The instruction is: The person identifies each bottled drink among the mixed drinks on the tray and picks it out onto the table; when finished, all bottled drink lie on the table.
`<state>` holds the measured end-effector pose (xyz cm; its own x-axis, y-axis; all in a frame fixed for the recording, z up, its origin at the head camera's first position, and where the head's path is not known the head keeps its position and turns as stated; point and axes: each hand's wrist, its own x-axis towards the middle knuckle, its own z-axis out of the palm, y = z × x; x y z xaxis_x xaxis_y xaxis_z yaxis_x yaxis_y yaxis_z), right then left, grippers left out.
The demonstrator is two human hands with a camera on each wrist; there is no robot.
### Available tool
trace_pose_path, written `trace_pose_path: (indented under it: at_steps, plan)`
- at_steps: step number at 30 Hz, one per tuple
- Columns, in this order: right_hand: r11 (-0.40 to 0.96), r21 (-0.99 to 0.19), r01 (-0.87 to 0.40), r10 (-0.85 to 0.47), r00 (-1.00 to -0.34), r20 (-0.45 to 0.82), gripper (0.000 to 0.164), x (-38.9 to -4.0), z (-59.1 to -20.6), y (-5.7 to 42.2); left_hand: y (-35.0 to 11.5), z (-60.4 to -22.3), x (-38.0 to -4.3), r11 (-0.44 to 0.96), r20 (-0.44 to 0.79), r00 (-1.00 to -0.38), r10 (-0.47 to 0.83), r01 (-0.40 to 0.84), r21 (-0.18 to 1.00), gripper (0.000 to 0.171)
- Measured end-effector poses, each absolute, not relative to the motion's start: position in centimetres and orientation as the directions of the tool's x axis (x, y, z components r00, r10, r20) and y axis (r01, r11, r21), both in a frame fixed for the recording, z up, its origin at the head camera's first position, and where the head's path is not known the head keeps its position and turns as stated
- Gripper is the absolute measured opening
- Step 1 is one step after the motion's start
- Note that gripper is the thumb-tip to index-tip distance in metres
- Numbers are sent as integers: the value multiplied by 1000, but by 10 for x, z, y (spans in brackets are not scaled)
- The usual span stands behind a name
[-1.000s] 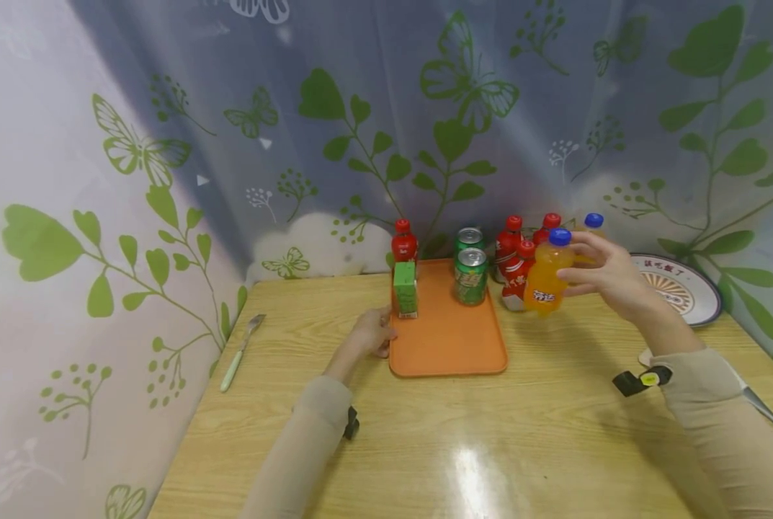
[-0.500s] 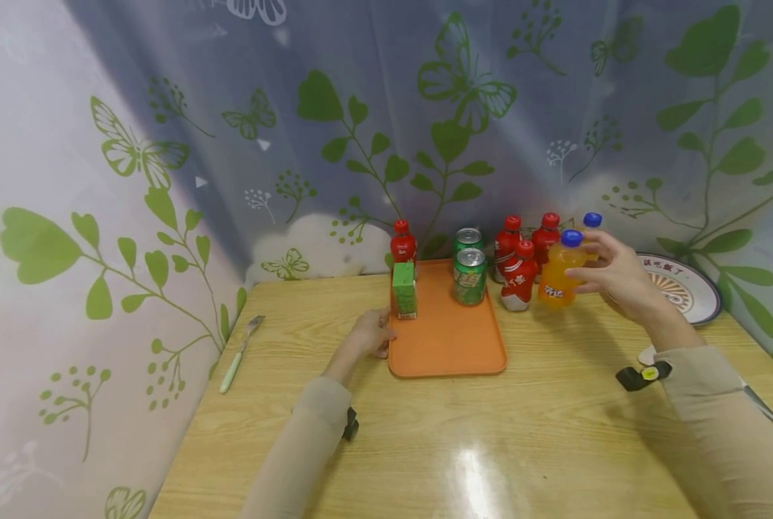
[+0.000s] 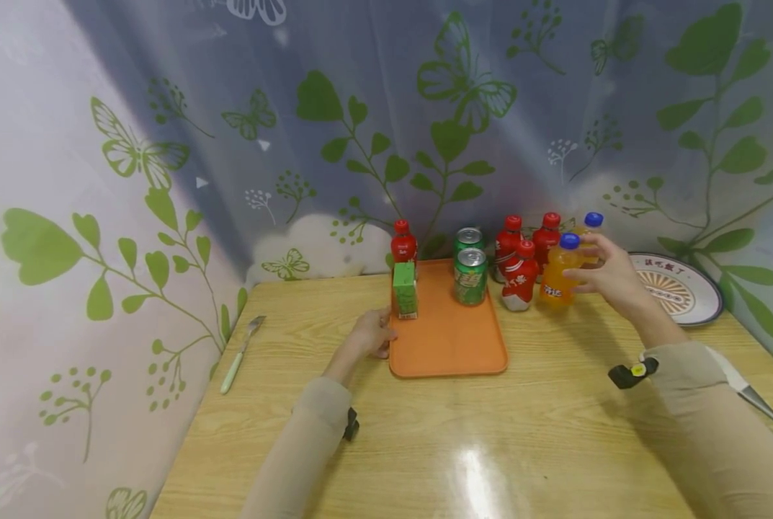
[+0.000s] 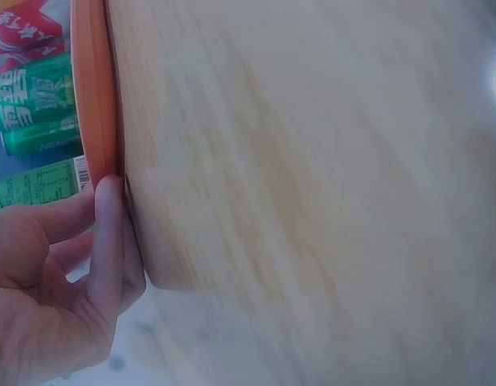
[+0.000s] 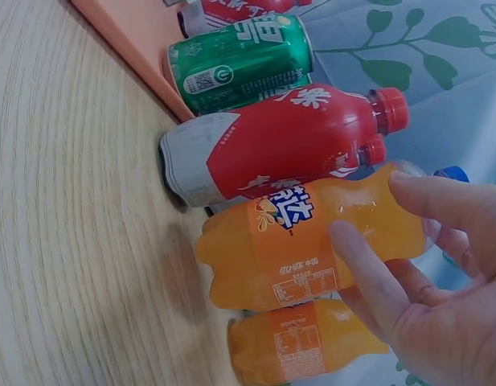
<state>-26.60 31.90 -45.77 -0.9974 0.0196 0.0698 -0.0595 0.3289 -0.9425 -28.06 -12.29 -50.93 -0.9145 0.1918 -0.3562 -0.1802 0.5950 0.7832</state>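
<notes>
My right hand [image 3: 616, 282] holds a blue-capped orange soda bottle [image 3: 560, 277] by its upper part, fingers and thumb around it. It stands upright just right of a red-labelled drink bottle [image 3: 519, 277]. In the right wrist view, a second orange soda bottle [image 5: 300, 346] shows beyond the held one. My left hand [image 3: 372, 333] pinches the left rim of the orange tray [image 3: 451, 349]; in the left wrist view thumb and fingers meet at that rim [image 4: 95, 104]. On the tray are a green drink carton [image 3: 405, 292], two green cans [image 3: 470, 280] and a red-capped bottle [image 3: 403, 244].
More red-capped bottles [image 3: 546, 236] stand behind the front red one, against the patterned curtain [image 3: 360, 144]. A round plate [image 3: 700, 299] leans at the right. A green-handled fork [image 3: 240, 357] lies at the left, and another utensil [image 3: 765, 409] is partly under the right sleeve.
My right hand has carried the orange soda bottle slightly right, from in front of the red bottle to beside it. My left hand has stayed on the tray rim.
</notes>
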Motion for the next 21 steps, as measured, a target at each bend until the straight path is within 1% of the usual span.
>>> trace_pose_path:
  at_steps: [5,14,21]
  plan:
    - [317,-946,-62,30,-997,75,69,-268,-461,318,-122,-509,-280,591,-348,-916,199,-171,788,69]
    - [311,-949,-47,19,-998,55,73,-270,-468,318,-123,-511,-280,590,-349,-916,197,-173,789,68]
    - [284,-958,-38,2,-999,40,69,-272,-474,318,-124,-513,-282,584,-344,-917,201,-170,794,68]
